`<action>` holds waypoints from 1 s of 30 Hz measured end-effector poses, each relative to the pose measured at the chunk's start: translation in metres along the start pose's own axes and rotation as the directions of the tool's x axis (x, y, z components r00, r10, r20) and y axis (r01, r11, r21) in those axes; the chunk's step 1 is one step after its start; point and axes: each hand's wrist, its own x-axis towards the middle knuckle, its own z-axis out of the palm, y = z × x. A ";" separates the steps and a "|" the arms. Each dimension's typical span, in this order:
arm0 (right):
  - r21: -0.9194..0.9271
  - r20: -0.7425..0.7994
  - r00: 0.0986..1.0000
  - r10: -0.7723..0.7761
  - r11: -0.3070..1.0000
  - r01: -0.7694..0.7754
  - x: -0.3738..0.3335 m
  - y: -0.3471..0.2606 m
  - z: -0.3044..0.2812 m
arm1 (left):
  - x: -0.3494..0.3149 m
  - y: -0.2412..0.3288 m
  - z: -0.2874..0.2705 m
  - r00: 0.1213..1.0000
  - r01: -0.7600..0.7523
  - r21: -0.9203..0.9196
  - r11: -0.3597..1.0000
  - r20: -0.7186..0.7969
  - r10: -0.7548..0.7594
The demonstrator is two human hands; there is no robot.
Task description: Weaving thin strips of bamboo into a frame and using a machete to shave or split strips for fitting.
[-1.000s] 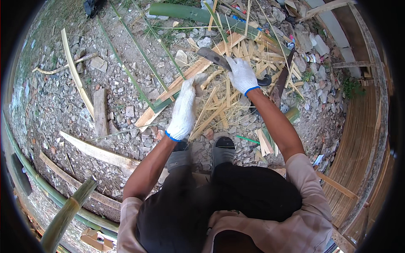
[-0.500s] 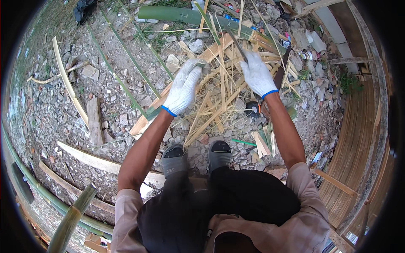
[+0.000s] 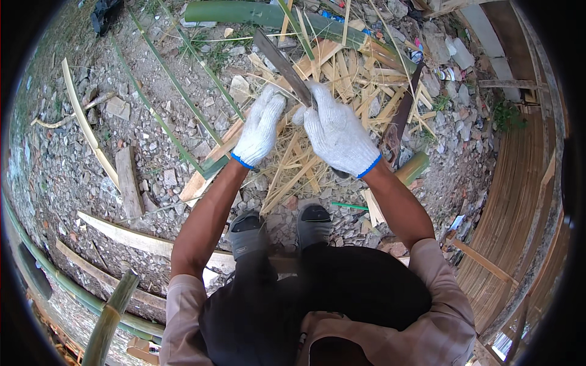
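Observation:
Both hands wear white knitted gloves with blue cuffs. My right hand [image 3: 339,134] is closed round a long knife [image 3: 282,67] with a broad dark blade, which slants up and to the left. Just left of it, my left hand [image 3: 261,128] is closed on a thin bamboo strip [image 3: 287,90], mostly hidden by the fingers and the blade. Beneath the hands lies a pile of pale bamboo shavings and splints [image 3: 293,171]. Across the far side rests a thick green bamboo pole [image 3: 244,16].
Several long green bamboo strips [image 3: 165,131] lie on the stony ground to the left. A dark saw-like blade [image 3: 406,113] and a cut bamboo piece [image 3: 413,168] are beside my right forearm. Stacked slats [image 3: 506,213] stand at right. A bamboo post [image 3: 110,317] rises at lower left.
My right hand has moved left and nearer with the knife, bringing it close to my left hand. The blade now shows its broad side. My left hand has barely moved.

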 end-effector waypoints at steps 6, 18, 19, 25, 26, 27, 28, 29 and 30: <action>-0.032 -0.065 0.992 -0.109 0.994 0.108 0.005 0.003 0.002 | 0.000 0.001 0.000 0.998 0.008 -0.003 1.000 0.067 -0.008; 0.030 -0.096 0.994 -0.043 0.998 0.046 0.004 0.000 0.007 | -0.006 0.007 0.001 0.993 -0.117 0.125 0.985 0.029 0.114; 0.061 -0.118 0.993 -0.011 0.998 0.018 0.005 -0.001 0.007 | -0.007 0.014 0.001 0.983 -0.182 0.172 0.968 0.021 0.181; -0.138 -0.196 0.977 0.086 0.984 -0.115 0.003 0.012 -0.004 | 0.007 0.036 0.000 0.994 -0.095 0.022 0.995 0.064 0.093; -0.136 -0.195 0.977 0.084 0.984 -0.112 0.001 0.017 -0.007 | 0.007 0.035 -0.001 0.994 -0.095 0.024 0.995 0.062 0.093; -0.152 -0.247 0.966 0.079 0.981 -0.119 0.000 0.020 -0.011 | 0.006 0.035 -0.002 0.995 -0.084 0.059 0.995 0.054 0.081; -0.167 -0.296 0.952 0.076 0.977 -0.131 -0.001 0.018 -0.016 | 0.005 0.034 -0.002 0.997 -0.071 0.090 0.993 0.047 0.067; -0.192 -0.322 0.945 0.049 0.974 -0.116 -0.005 0.014 -0.023 | 0.005 0.034 -0.002 0.997 -0.069 0.090 0.994 0.048 0.065; -0.191 -0.321 0.946 0.051 0.974 -0.117 -0.006 0.010 -0.030 | 0.004 0.033 -0.001 0.998 -0.062 0.111 0.992 0.034 0.058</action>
